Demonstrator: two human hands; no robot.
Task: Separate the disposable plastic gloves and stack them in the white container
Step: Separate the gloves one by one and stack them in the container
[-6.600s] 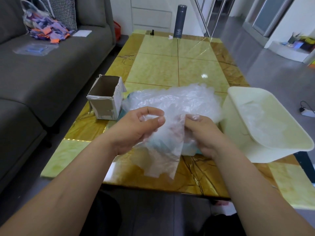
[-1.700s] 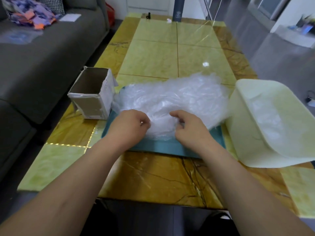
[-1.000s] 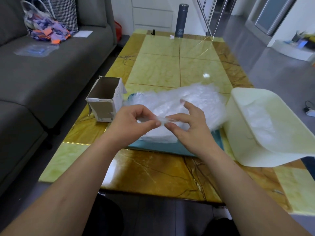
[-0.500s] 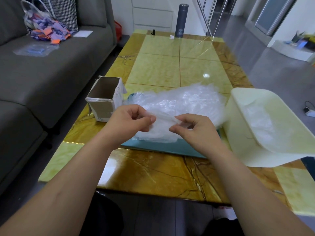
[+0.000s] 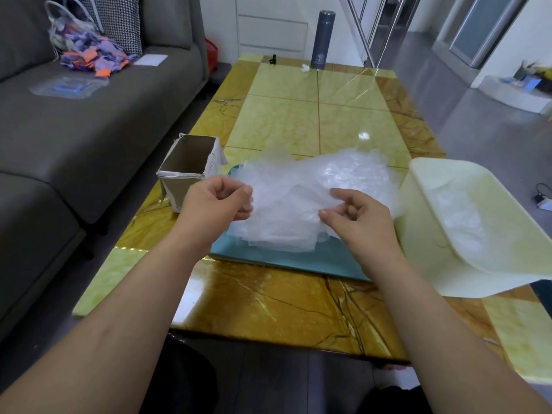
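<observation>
A heap of clear disposable plastic gloves lies on a teal mat on the table. Above its near edge a single thin glove is stretched between my hands. My left hand pinches its left edge with thumb and curled fingers. My right hand pinches its right edge between thumb and forefinger. The white container stands tilted at the right of the mat, with a few clear gloves inside.
An open cardboard box stands left of the mat. A grey flask is at the table's far end. A grey sofa with a bag of coloured scraps runs along the left. The yellow marble table reaches to its near edge.
My hands have drawn apart, spreading one glove wider between them and lifting it off the heap. The container and box have not moved.
</observation>
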